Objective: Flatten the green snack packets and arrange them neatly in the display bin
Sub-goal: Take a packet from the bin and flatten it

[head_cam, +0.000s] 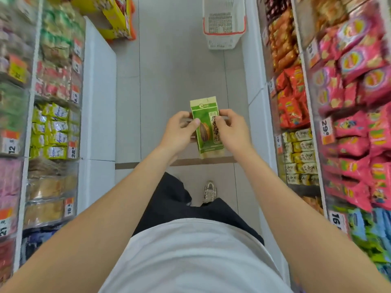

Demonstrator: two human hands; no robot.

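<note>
I hold one green packet (pixel 208 129) upright above the aisle floor, well short of the white basket (pixel 224 24) standing ahead. My left hand (pixel 179 134) pinches its left edge, thumb on the front. My right hand (pixel 231 132) grips its right edge, fingers curled over the printed face. Stocked shelves (pixel 55 123) run along either side of the basket.

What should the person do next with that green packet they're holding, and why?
Probably press and smooth the green packet flat with both hands. The left hand and right hand each pinch one side of it, holding it in the air above the floor, not yet at any bin, so flattening seems to come first.
</note>
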